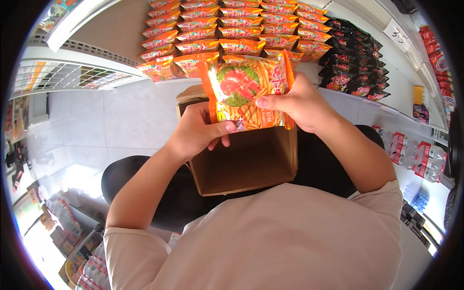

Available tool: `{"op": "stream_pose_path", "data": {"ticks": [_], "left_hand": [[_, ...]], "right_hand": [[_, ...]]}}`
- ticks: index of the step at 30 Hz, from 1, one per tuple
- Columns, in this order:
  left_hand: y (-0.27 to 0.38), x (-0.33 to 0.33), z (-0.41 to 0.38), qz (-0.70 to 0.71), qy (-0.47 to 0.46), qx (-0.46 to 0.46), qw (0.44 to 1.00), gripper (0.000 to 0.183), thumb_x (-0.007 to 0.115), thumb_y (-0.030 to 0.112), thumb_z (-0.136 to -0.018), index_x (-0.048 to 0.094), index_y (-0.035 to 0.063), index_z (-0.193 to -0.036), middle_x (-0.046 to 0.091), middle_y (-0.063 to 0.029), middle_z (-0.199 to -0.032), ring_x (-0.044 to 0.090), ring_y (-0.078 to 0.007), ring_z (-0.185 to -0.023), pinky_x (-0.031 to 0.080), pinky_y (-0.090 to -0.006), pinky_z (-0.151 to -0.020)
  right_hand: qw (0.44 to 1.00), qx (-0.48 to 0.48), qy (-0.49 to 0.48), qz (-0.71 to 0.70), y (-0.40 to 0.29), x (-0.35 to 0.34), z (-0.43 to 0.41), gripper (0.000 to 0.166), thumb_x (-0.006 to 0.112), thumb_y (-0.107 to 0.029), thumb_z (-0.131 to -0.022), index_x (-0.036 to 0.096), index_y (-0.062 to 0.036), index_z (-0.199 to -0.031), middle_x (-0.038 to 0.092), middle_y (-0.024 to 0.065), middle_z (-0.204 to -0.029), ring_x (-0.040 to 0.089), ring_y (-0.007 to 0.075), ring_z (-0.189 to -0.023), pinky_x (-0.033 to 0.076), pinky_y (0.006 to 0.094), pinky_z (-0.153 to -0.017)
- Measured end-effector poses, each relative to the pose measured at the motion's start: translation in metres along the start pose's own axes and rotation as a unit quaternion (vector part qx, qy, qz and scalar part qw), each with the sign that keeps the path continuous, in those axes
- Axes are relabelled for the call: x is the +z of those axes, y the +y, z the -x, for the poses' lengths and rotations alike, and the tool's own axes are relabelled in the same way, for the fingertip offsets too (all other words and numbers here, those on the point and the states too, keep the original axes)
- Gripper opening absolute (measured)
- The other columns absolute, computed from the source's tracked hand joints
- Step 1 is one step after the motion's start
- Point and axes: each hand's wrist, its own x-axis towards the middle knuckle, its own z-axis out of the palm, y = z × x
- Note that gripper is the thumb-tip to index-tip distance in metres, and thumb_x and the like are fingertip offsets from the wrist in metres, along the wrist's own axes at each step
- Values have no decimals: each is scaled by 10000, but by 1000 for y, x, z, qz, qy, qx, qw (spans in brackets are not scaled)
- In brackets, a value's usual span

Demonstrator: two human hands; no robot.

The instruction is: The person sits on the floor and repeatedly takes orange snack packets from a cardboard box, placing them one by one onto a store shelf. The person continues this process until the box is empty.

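Note:
An orange plastic snack bag (250, 94), printed with a red prawn and fried sticks, is held up between both hands. My left hand (203, 132) grips its lower left corner, thumb on the front. My right hand (297, 103) grips its right side, thumb across the front. Below the bag, a cardboard box (243, 163) stands upright with its top open between the knees; the part of it that shows holds nothing, and the bag hides its far part. Rows of similar orange bags (241, 32) stand upright on the shelf ahead, just beyond the held bag.
Black snack bags (353, 61) stand in rows right of the orange ones. A handwritten price card (396, 35) hangs at the upper right shelf edge. White wire shelving (72, 76) is at the left. Packs of bottles (429, 161) sit on a lower shelf at the right.

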Motion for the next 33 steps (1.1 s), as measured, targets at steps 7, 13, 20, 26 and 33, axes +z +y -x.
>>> {"op": "stream_pose_path", "data": {"ticks": [7,13,20,26,33], "left_hand": [[-19,-18,-13,-250,232,280,897,112,739,64,-966,693,-19,-1027,747,-98,-867,662,-127,-594,485,-257,-487],[-18,-33,-31,-597,240,343,684,533,747,109,-890,569,89,-1392,688,-116,-1179,628,-323,-1167,434,-496,-1090],[-28,-21,-41,-663,201,294,659,317,730,118,-887,630,104,-1187,700,-85,-1055,659,-302,-1103,426,-544,-1081],[-24,-21,-41,-651,185,291,676,337,739,91,-856,633,101,-1175,698,-87,-1038,664,-309,-1083,444,-510,-1028],[-24,-21,-39,-636,181,301,688,350,739,100,-851,624,99,-1182,679,-74,-1019,654,-294,-1052,443,-507,-1024]], "right_hand": [[948,-101,158,255,-44,-49,-2,413,805,1,-882,670,32,-1270,759,92,-1180,730,170,-1038,587,360,-939],[671,-158,374,620,-75,-119,-6,470,841,-280,-850,686,-19,-1209,774,188,-1006,744,365,-950,571,438,-844],[634,-60,261,726,-77,-214,-32,516,853,-189,-790,662,-20,-1238,707,249,-1185,660,422,-1153,532,502,-974],[633,-1,83,770,-15,-269,-48,562,867,-68,-713,661,-13,-1233,695,193,-1230,642,395,-1197,540,457,-1013],[624,73,-5,778,35,-243,-76,440,774,4,-774,647,-62,-1190,706,171,-1197,659,397,-1163,559,488,-908]]}}
